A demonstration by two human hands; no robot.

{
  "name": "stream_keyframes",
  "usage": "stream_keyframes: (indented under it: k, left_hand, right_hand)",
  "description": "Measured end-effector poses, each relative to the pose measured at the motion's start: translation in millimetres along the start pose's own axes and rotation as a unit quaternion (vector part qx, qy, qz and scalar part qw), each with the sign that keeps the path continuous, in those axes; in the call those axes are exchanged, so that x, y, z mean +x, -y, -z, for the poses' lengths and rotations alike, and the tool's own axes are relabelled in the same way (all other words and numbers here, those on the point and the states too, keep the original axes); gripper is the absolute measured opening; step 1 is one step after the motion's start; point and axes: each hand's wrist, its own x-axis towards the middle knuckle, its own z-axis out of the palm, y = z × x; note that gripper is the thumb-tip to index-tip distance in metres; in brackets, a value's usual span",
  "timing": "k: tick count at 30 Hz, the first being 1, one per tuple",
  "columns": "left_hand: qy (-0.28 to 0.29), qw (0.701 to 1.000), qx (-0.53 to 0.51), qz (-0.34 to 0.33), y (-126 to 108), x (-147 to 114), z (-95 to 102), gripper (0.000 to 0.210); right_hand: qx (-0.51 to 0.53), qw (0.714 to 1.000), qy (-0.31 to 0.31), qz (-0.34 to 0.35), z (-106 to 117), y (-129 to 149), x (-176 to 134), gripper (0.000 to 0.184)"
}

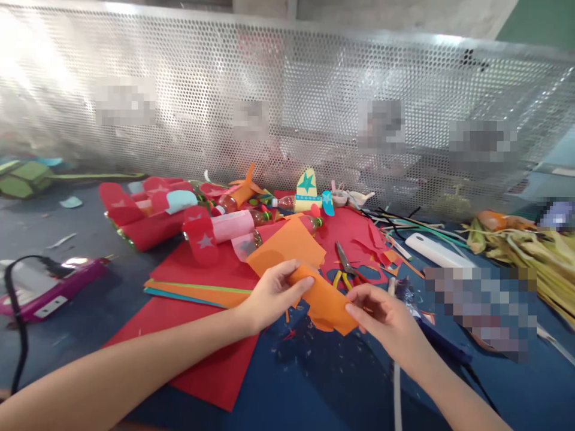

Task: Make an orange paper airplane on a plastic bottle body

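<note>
- Perforated metal screen (314, 90): spans the far edge.
- Bench (323, 383): dark blue, strewn with clippings.
- Red sheets (202, 365): spread across the middle and near left; left forearm crosses over them, hiding part.
- Corn husks (534, 257): pale yellow heap, far right.
- Red boat-shaped craft (153, 224): left of centre, beside other decorated bottles.
- Power strip (67, 284): purple and white, black cord, far left.
- Left hand (278, 293): thumb and fingers pinch the upper left end of the held orange paper; covers the right end of the layered strips.
- Right hand (381, 314): thumb and fingers pinch the same paper's lower right end.
- Orange sheet (287, 245): just beyond the left hand, in front of the bottles; whether joined to the held piece cannot be told.
- Held orange paper (330, 302): stretched between both hands, above the bench.
- Layered paper strips (193, 293): orange and teal, on the red sheets.
- Yellow bottle craft (308, 200): green star on its fin, lying near the screen.
- Pliers (344, 263): yellow and red handles, directly behind the held paper, near the right hand.
- Pale blue scrap (70, 203): far left.
</note>
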Motion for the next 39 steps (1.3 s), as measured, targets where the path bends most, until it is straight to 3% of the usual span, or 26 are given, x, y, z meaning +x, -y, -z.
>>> stream_keyframes:
  k: [8,11,18,20,23,25,28,34,39]
  left_hand:
    - [-0.018,1.000,0.007,0.009,3.0,3.6,4.6,0.038]
    - [-0.029,0.998,-0.026,0.043,7.8,5.6,5.3,0.038]
    - [0.023,0.981,-0.132,0.144,16.6,7.4,4.8,0.034]
    - [0.020,0.978,-0.139,0.152,18.5,8.5,4.8,0.033]
    - [0.009,0.978,-0.145,0.150,20.5,11.1,5.2,0.034]
    - [0.007,0.976,-0.157,0.149,20.9,12.7,5.5,0.033]
    - [0.016,0.975,-0.166,0.150,20.5,14.0,5.4,0.030]
    - [0.036,0.978,-0.151,0.138,20.5,12.4,5.3,0.028]
    - [0.055,0.970,-0.172,0.165,15.3,11.5,7.0,0.029]
  right_hand:
    - [0.035,0.998,0.043,-0.042,-2.8,-4.3,1.2,0.034]
    - [0.057,0.995,0.055,-0.064,-2.2,-10.7,3.1,0.037]
    - [0.046,0.992,0.067,-0.095,1.2,-11.6,7.1,0.039]
    - [0.011,0.993,0.068,-0.095,7.1,-7.9,8.5,0.041]
    - [-0.131,0.990,-0.018,-0.041,20.3,-5.4,11.4,0.032]
    - [-0.275,0.959,-0.071,-0.006,27.7,-7.3,14.7,0.022]
    - [-0.409,0.909,-0.084,-0.008,29.4,-12.7,21.3,0.015]
    - [-0.457,0.884,-0.087,-0.053,12.0,-13.6,31.1,0.025]
    - [-0.406,0.906,-0.064,-0.104,18.9,-5.5,38.1,0.027]
